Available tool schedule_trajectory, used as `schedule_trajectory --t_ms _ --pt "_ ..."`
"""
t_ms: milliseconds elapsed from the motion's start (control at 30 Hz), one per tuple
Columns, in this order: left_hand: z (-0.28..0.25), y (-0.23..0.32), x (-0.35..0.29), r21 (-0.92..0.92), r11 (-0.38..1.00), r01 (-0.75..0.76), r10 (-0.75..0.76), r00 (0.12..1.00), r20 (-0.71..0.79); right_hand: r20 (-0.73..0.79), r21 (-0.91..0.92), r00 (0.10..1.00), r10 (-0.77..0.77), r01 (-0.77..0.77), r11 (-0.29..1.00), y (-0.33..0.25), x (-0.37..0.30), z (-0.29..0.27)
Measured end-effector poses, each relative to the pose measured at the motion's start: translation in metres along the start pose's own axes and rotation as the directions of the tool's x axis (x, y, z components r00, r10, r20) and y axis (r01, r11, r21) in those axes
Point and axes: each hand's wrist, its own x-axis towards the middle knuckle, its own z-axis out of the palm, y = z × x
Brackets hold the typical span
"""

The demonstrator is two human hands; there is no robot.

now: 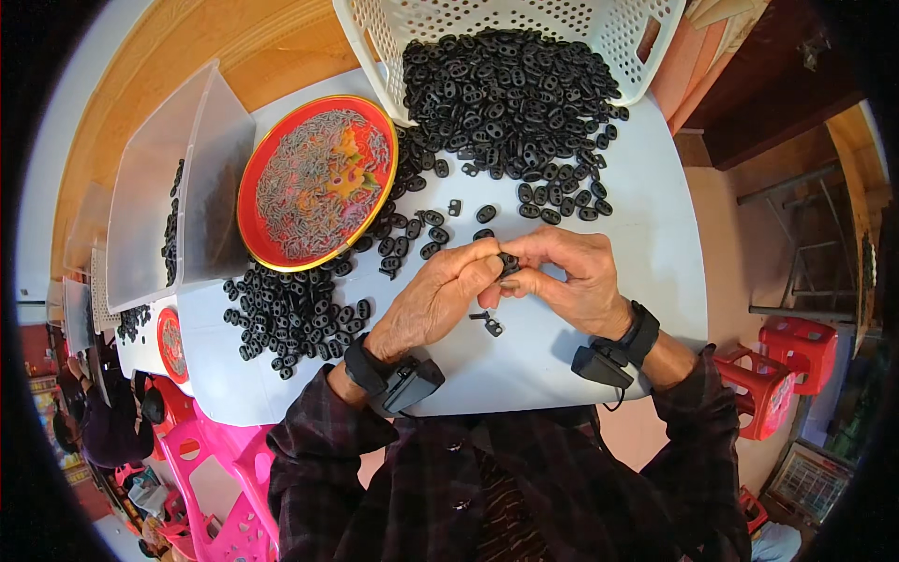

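My left hand (438,298) and my right hand (568,278) meet over the white table (646,225), fingertips pinched together on one small black plastic piece (508,263). Both wrists wear black bands with small devices. Another black piece (489,325) lies on the table just under my hands. A big heap of the same black oval pieces (510,103) spills out of a tipped white basket (618,37) beyond my hands. A smaller pile of black pieces (295,314) lies to the left of my left wrist.
A round red tray (314,183) of small grey pieces leans at the left. A clear plastic bin (173,192) holding a few black pieces stands further left. Red stools (782,361) and a pink stool (215,468) stand around the table.
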Motion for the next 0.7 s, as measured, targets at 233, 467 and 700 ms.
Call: schedule_trajectory --t_ms 233,467,700 --pt "0.003 0.003 0.001 -0.09 0.996 0.012 -0.006 0.998 0.064 0.037 0.097 0.999 0.001 -0.005 0.995 -0.003 0.001 -0.003" --pt "-0.003 -0.005 0.006 0.046 0.999 -0.026 0.027 0.999 -0.021 0.07 0.061 0.996 0.06 -0.064 0.996 0.002 0.009 -0.008" --pt "-0.004 -0.018 0.007 0.095 0.977 -0.192 0.203 0.973 -0.114 -0.013 0.346 0.961 0.276 -0.255 0.903 0.01 0.011 0.004"
